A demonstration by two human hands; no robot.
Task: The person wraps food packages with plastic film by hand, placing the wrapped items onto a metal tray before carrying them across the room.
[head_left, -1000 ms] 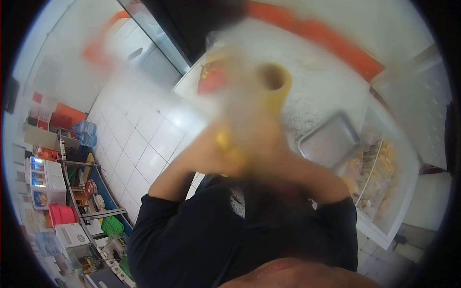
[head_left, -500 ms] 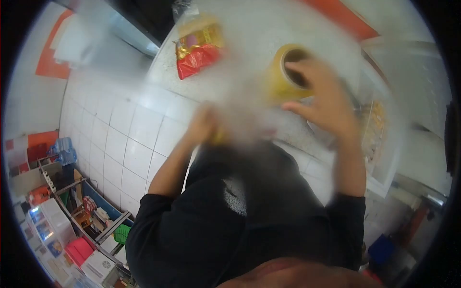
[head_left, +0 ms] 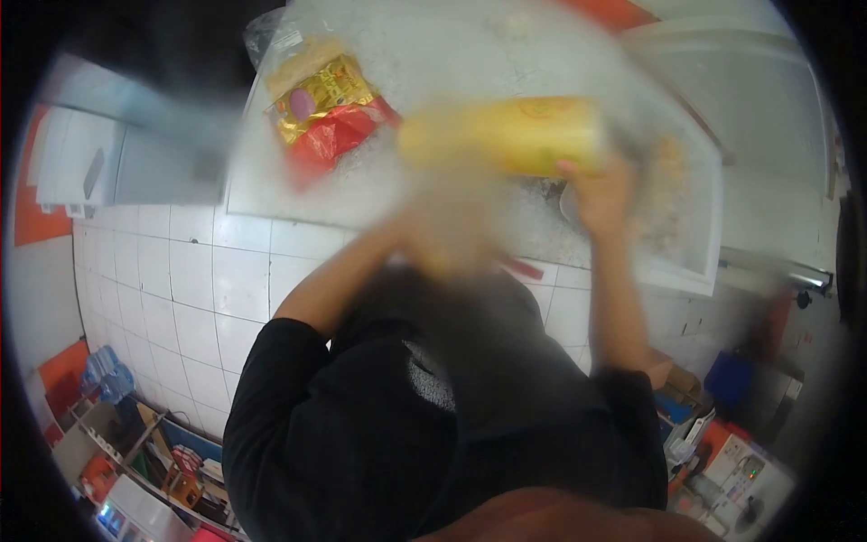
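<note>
A long yellow cylindrical canister (head_left: 542, 135) with printed marks lies sideways above the pale table, its left end smeared by a blurry patch in the view. My right hand (head_left: 607, 194) grips it at the right end, thumb along the lower side. My left hand (head_left: 411, 230) is low in front of my body, at the table's near edge; its fingers are lost in the same blur. Something yellow (head_left: 441, 262) shows faintly beside that hand, too blurred to name. Left of the canister, a gold and red foil packet (head_left: 325, 113) rests on the table.
The whitish table (head_left: 424, 45) has a clear plastic bag (head_left: 271, 38) at its far left. A blurred tray (head_left: 709, 217) with yellowish pieces stands on the right. White floor tiles (head_left: 194, 289) run below. Crates and boxes (head_left: 163, 461) stand at lower left.
The canister has turned from showing its dark open end to lying sideways, and my right hand has closed on it. The view has shifted, with the packet now further left.
</note>
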